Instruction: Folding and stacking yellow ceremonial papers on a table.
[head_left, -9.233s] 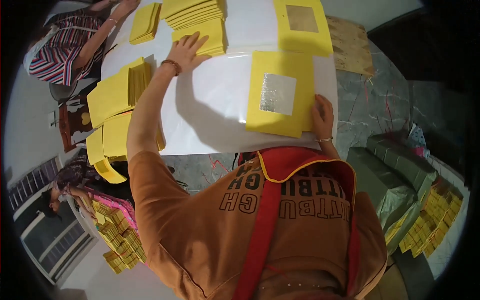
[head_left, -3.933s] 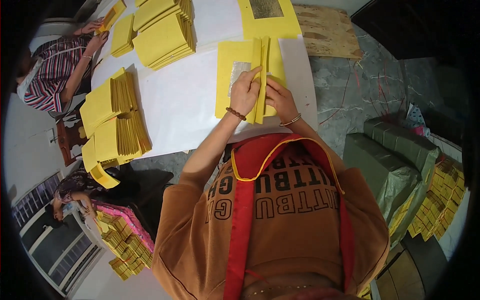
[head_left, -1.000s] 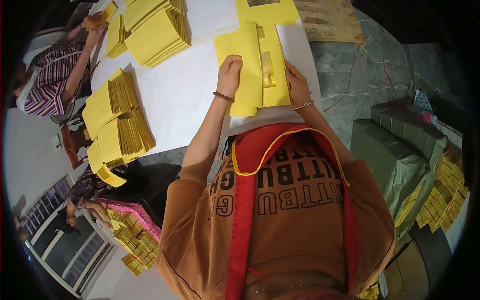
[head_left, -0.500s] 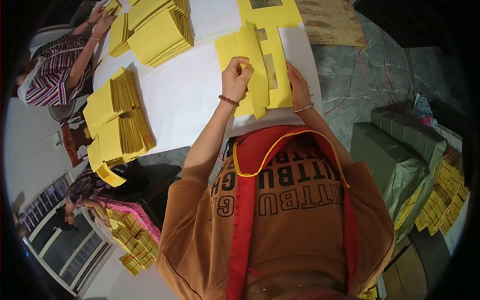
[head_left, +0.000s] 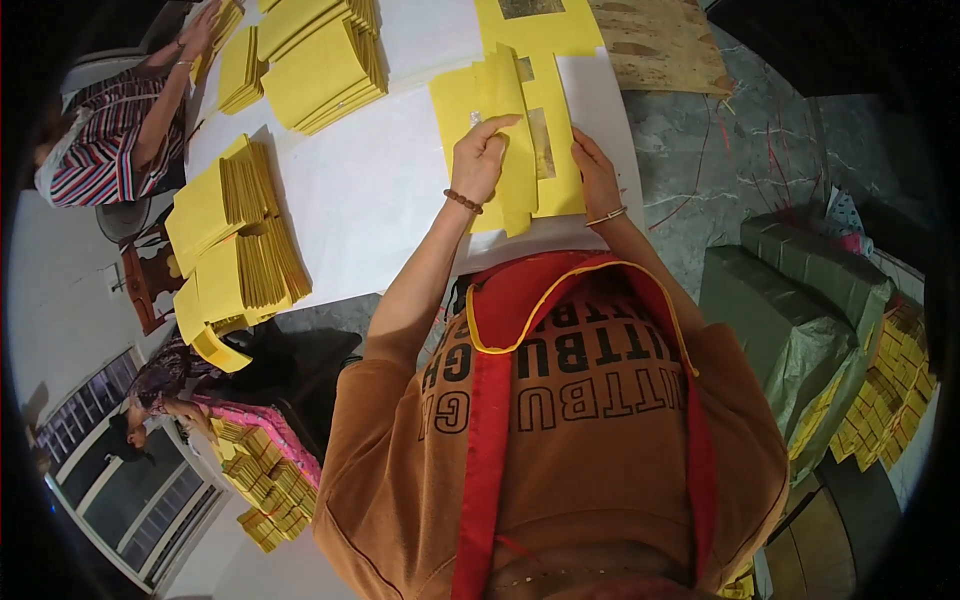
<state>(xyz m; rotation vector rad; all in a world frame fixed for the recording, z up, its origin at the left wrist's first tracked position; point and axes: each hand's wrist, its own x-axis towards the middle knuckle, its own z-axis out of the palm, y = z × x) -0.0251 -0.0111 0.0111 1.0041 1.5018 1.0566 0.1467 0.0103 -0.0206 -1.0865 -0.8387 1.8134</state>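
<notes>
A yellow paper sheet (head_left: 455,110) lies on a pile of yellow sheets (head_left: 562,170) with dark printed panels, its right part turned up as a long flap (head_left: 512,170). My left hand (head_left: 478,165) lies on this sheet, its index finger stretched right across the flap and the other fingers curled under. Nothing shows in its grasp. My right hand (head_left: 597,178) rests against the right edge of the pile, fingers extended along it and holding nothing I can see. A small shiny spot shows on the sheet just above my left hand.
Stacks of folded yellow paper (head_left: 325,75) stand on the white table (head_left: 370,170), more (head_left: 230,240) along its left edge. A person in a striped shirt (head_left: 110,150) works at far left; another (head_left: 165,390) sits below. Green wrapped bales (head_left: 780,310) stand right.
My left hand has gone from closed fingers to a stretched index finger, shifting slightly right and down. My right fingers bend a little more at the edge. The striped-shirt person's hands have moved.
</notes>
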